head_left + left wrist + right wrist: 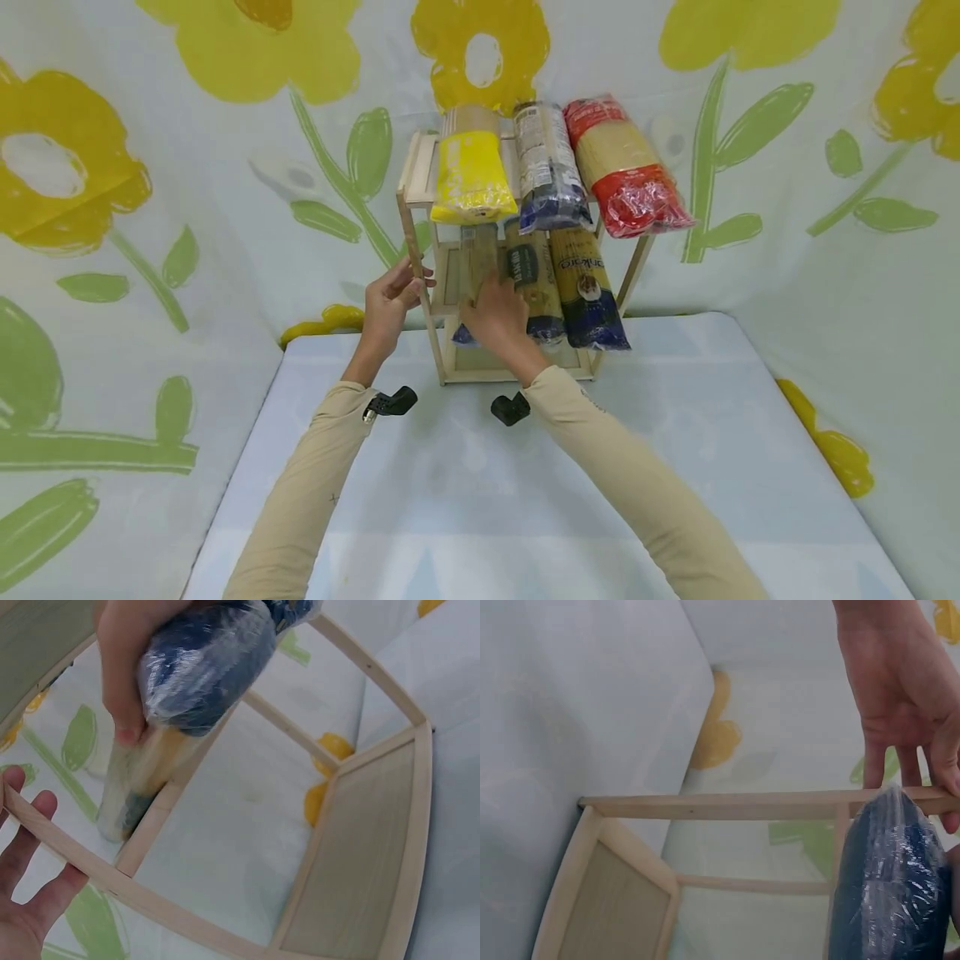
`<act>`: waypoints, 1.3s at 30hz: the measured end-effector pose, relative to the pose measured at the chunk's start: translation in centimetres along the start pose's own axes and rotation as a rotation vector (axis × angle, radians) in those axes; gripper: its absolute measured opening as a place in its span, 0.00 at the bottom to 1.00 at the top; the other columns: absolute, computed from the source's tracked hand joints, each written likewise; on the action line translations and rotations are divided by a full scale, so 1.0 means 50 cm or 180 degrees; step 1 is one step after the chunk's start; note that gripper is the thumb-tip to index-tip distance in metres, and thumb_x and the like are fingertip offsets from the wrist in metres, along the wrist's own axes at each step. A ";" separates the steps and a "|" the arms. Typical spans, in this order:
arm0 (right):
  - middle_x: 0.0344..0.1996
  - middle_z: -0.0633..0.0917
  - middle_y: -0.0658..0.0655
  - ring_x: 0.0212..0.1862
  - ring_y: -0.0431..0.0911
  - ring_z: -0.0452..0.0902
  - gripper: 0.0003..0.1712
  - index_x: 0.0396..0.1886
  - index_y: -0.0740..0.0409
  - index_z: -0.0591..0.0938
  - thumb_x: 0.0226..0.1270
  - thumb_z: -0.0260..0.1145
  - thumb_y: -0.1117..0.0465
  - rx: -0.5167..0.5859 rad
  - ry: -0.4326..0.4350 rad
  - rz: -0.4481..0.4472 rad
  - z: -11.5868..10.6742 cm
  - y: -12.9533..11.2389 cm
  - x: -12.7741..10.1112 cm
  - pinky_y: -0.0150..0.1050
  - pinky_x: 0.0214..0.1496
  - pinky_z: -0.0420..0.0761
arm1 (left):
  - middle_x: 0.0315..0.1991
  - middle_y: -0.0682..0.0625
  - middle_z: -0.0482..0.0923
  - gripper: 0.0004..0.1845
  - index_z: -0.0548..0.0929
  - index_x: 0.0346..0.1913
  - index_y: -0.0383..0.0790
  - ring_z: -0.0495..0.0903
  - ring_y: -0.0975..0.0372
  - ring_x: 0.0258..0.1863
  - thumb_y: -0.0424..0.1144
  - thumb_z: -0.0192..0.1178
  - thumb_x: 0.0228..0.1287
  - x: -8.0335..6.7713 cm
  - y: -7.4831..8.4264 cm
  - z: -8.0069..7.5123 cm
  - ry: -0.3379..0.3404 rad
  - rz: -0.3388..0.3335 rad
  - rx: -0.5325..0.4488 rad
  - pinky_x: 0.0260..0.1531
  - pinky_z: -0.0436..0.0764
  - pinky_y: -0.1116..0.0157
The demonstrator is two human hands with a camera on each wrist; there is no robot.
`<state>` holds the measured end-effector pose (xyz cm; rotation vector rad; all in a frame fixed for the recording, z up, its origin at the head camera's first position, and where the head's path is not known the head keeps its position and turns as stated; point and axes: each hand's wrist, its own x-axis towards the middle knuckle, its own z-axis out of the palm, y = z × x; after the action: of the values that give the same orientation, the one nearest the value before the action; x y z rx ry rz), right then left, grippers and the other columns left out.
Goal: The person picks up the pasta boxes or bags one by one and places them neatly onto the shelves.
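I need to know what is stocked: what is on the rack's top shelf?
Three pasta packs lie on the rack's top shelf: a yellow pack, a dark blue pack and a red pack. The shelf surface beneath them is covered.

Flower-printed cloth walls (225, 167) surround a pale tabletop (465, 483)

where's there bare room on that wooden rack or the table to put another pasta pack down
Free: the bottom shelf of the wooden rack, and the table in front, between the two sleeves. Crowded: the top shelf carries three packs; the middle shelf has two, plus the spaghetti pack held by the right hand. The left hand grips the rack's left post.
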<state>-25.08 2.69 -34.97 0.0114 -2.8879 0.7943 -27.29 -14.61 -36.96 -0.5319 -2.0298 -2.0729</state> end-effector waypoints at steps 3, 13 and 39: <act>0.48 0.75 0.69 0.43 0.61 0.77 0.34 0.59 0.68 0.69 0.67 0.59 0.44 -0.0074 -0.0148 -0.0044 0.006 -0.001 -0.007 0.56 0.41 0.80 | 0.50 0.34 0.77 0.24 0.70 0.67 0.40 0.80 0.51 0.47 0.28 0.51 0.69 -0.005 0.016 -0.001 0.0005 0.0003 -0.0005 0.52 0.75 0.50; 0.62 0.64 0.74 0.61 0.64 0.66 0.43 0.72 0.66 0.56 0.69 0.57 0.44 0.0228 -0.0403 -0.0289 -0.012 0.013 -0.041 0.55 0.56 0.73 | 0.51 0.31 0.75 0.24 0.68 0.67 0.36 0.76 0.42 0.50 0.26 0.50 0.69 -0.005 0.023 0.010 -0.0001 0.0073 0.0062 0.52 0.74 0.48; 0.55 0.77 0.65 0.47 0.54 0.80 0.21 0.57 0.67 0.77 0.63 0.62 0.68 0.1518 -0.0469 -0.0886 -0.038 0.104 -0.170 0.40 0.39 0.83 | 0.67 0.40 0.63 0.34 0.53 0.74 0.41 0.63 0.53 0.67 0.27 0.52 0.68 -0.043 0.024 0.005 -0.0203 -0.0433 0.1327 0.59 0.70 0.53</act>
<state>-16.66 7.85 -37.22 0.5288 -2.6578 1.4425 -24.83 -14.66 -36.69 -0.3967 -2.5036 -1.6377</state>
